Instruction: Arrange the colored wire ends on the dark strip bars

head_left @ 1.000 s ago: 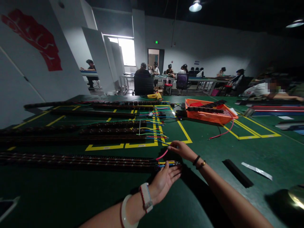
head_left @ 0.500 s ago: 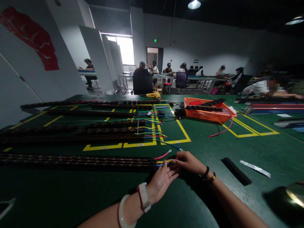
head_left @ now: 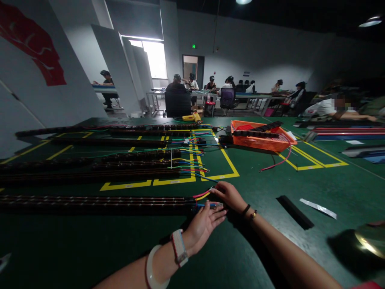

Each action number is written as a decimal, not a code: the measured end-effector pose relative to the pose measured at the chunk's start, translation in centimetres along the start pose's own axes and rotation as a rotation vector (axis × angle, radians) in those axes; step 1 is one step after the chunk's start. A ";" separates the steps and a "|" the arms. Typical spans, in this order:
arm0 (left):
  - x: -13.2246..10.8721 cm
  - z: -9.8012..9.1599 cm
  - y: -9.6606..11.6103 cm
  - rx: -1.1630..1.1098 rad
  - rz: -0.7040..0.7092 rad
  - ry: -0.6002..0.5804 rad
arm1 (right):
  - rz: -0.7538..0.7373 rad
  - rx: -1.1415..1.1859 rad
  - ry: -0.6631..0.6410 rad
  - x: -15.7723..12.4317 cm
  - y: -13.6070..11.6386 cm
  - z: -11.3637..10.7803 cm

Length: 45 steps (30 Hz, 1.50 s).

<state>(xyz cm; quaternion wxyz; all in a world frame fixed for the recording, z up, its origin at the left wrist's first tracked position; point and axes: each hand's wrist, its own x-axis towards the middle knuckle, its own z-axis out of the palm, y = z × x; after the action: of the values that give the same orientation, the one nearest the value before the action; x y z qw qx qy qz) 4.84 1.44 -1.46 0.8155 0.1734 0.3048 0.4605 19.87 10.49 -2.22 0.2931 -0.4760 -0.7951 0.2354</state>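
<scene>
A long black cable bundle (head_left: 120, 201) with brownish-red strands lies across the near side of the green table. Red, yellow and blue wires come out of its right end. My left hand (head_left: 204, 224) is palm up beside that end, its thumb pressing the blue wire (head_left: 202, 205) against outstretched fingers. Just above it, my right hand (head_left: 229, 195) pinches the end of the yellow wire (head_left: 203, 196). The red wire (head_left: 202, 193) runs close alongside into the same fingertips; whether it is gripped too, I cannot tell.
More black cable bundles (head_left: 135, 172) with coloured wire ends lie beyond, over yellow tape outlines. An orange basket (head_left: 255, 142) stands farther back, near a yellow heat gun (head_left: 193, 117). A black strip (head_left: 294, 212) and a white strip (head_left: 318, 208) lie at right. Several people sit behind.
My right hand has moved up and left, bringing the yellow wire away from my left hand to beside the red wire. My left hand stays with the blue wire. The view has shifted slightly.
</scene>
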 end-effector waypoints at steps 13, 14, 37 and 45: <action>-0.2 0.2 0.1 -0.008 -0.022 0.016 | -0.076 -0.196 -0.116 -1.9 -0.3 -3.1; -0.2 0.2 0.1 -0.009 -0.021 0.017 | -0.112 -0.201 -0.141 -2.0 -0.4 -3.4; -0.7 0.5 0.3 0.240 -0.153 -0.089 | -0.068 0.029 -0.303 -2.5 -1.3 -2.6; -0.9 0.7 -0.1 0.326 -0.095 -0.101 | -0.075 -0.024 -0.328 -2.4 -0.9 -2.8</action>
<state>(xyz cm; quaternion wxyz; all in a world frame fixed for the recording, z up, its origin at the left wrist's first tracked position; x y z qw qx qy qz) 5.00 0.60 -0.68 0.8117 0.3114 0.3419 0.3567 22.15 8.17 -0.18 0.1622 -0.4046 -0.8522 0.2895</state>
